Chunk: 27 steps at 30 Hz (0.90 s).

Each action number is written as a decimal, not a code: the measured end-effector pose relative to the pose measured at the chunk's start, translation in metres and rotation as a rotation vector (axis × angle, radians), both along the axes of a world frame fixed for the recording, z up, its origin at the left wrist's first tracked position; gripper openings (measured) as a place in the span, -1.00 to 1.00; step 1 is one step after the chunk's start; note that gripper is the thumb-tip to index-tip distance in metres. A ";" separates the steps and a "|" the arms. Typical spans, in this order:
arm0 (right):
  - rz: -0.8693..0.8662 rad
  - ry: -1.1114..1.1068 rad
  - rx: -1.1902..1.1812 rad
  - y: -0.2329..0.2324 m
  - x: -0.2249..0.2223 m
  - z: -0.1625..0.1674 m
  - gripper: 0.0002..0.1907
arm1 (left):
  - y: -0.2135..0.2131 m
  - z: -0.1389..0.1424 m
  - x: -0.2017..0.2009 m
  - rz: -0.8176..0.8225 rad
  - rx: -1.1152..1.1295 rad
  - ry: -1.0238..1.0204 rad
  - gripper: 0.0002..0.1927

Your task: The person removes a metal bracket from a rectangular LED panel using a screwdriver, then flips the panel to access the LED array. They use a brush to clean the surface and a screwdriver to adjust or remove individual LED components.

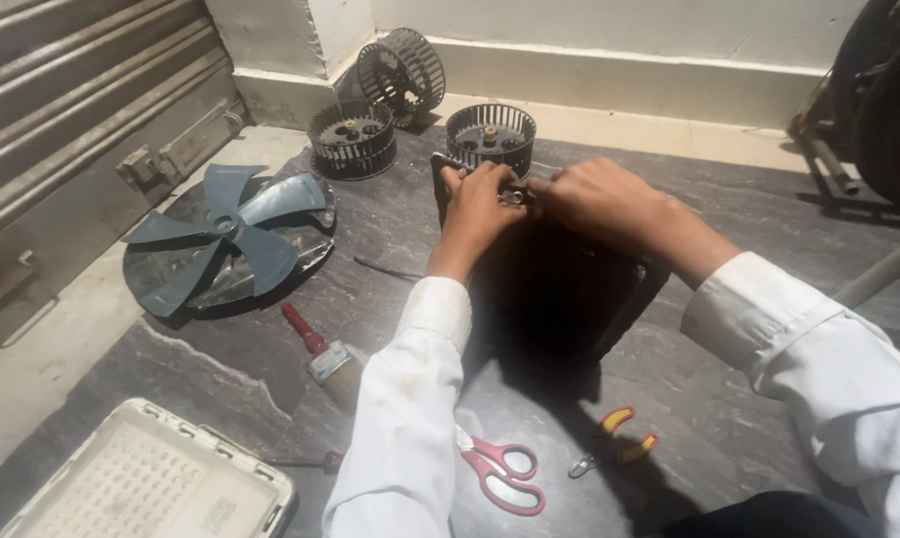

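Dark stone floor [739,199]: both hands, left hand [480,204] and right hand [599,199], have fingers pinching a small metal fitting [516,196] atop a black housing [569,289]; loosening seems underway, needing steady grip.

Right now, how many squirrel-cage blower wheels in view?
3. One wheel upright on the floor, back left; one tipped wheel leaning at the wall corner; one upright wheel just beyond the hands. Others may be hidden.

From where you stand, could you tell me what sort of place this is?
Probably a small repair workshop, with work done on the stone floor: loose blower wheels, a detached fan blade, and pliers and scissors lying about.
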State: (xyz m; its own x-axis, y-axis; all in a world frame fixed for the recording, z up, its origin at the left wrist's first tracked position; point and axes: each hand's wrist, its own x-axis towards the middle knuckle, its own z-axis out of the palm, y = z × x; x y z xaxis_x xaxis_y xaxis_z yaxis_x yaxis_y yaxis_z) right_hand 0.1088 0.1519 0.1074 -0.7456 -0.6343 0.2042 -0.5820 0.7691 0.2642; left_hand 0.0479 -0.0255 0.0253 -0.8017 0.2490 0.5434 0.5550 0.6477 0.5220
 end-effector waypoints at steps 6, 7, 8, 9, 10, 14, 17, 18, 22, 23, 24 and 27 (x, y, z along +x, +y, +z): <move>0.205 -0.007 0.288 0.004 -0.022 0.015 -0.80 | 0.001 -0.005 0.001 0.020 -0.007 -0.009 -0.56; 0.246 0.023 0.326 0.004 -0.025 0.017 -0.81 | 0.001 -0.007 -0.001 0.016 -0.005 0.003 -0.56; 0.240 0.027 0.347 0.004 -0.027 0.019 -0.83 | 0.000 -0.010 -0.004 0.011 -0.002 0.016 -0.56; 0.235 0.032 0.369 0.002 -0.028 0.020 -0.85 | -0.002 -0.015 -0.006 0.001 0.009 0.023 -0.56; 0.229 0.045 0.394 0.000 -0.031 0.024 -0.86 | -0.004 -0.019 -0.010 -0.008 0.023 0.039 -0.56; 0.337 0.059 0.679 -0.027 -0.047 0.035 -0.74 | -0.007 -0.033 -0.022 -0.042 0.061 0.086 -0.44; 0.293 0.068 0.848 -0.037 -0.053 0.042 -0.65 | -0.001 -0.040 -0.015 0.006 -0.036 0.275 -0.39; 0.247 0.082 0.816 -0.035 -0.053 0.040 -0.69 | 0.001 -0.039 -0.012 0.014 -0.028 0.226 -0.42; 0.057 0.185 0.481 -0.002 -0.026 0.026 -0.88 | 0.012 -0.015 -0.003 -0.009 0.084 0.061 -0.45; -0.015 0.176 0.353 0.007 -0.015 0.018 -0.88 | 0.011 -0.009 0.000 -0.020 0.109 0.022 -0.42; -0.088 0.164 0.221 0.013 -0.005 0.007 -0.88 | 0.009 -0.005 0.004 0.003 0.115 0.009 -0.41; -0.349 0.119 -0.157 0.017 0.024 -0.030 -0.86 | 0.005 0.004 0.012 0.050 0.117 0.002 -0.37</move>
State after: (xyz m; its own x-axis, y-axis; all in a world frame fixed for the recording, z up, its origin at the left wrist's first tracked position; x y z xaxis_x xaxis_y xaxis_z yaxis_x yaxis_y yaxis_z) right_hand 0.1325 0.1692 0.0772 -0.8758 -0.3017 0.3768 -0.2514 0.9515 0.1776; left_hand 0.0599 -0.0209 0.0292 -0.8104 0.1436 0.5680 0.5246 0.6093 0.5945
